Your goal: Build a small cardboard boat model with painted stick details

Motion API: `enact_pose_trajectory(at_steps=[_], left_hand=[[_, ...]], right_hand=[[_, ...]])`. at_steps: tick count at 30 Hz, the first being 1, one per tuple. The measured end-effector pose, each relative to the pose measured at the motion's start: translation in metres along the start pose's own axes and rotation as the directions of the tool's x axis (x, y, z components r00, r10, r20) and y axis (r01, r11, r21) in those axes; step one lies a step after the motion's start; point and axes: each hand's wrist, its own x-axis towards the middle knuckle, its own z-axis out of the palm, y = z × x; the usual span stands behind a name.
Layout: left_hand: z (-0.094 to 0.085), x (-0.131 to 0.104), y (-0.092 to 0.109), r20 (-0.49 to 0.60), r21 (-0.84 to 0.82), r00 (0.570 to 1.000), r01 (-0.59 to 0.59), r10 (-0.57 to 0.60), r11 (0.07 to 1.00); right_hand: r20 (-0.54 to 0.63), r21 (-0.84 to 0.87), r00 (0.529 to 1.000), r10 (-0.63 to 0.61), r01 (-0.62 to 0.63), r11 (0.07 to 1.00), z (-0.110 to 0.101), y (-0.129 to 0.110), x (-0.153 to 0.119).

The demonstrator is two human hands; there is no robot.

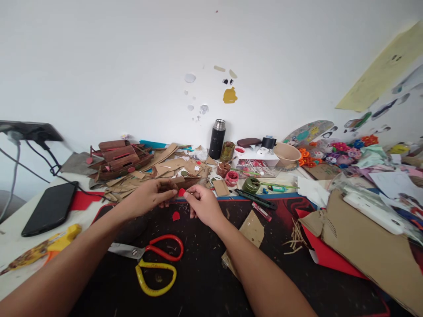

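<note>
A small red paper piece is at the fingertips of my right hand, whose thumb and fingers are pinched together. My left hand is just left of it, fingers curled, its tip close to the red piece; what it holds is hidden. Behind the left fingers shows a small brown boat-shaped cardboard piece; I cannot tell if the hand touches it. A second red paper piece lies on the dark mat below the hands. Scissors with one red and one yellow handle lie nearer me.
Cardboard scraps and a brown model boat are behind on the left. A black flask and open paint jars stand at the back. A glue gun and phone lie left; cardboard lies right.
</note>
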Motion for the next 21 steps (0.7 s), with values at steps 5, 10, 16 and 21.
enact_pose_trajectory(at_steps=[5,10,16,21], left_hand=[[0.0013,0.001,-0.0045,-0.016,0.01,1.0,-0.008,0.009,1.0],[0.0004,0.0018,-0.0093,-0.03,0.042,0.999,-0.024,0.026,0.999],[0.0022,0.0013,-0.0083,0.005,0.047,1.0,-0.001,0.0,0.999],[0.0025,0.0012,-0.0076,0.008,0.078,1.0,-0.012,0.011,0.997]], right_hand=[[0.001,-0.031,1.0,-0.017,0.017,0.999,0.0004,0.0039,0.0016],[0.007,-0.039,0.999,-0.033,0.033,0.999,-0.0001,0.006,0.0015],[0.014,-0.075,0.999,-0.043,0.044,0.996,-0.0002,0.0065,0.0003],[0.017,-0.059,0.999,-0.037,0.038,0.998,0.0004,0.0058,0.0002]])
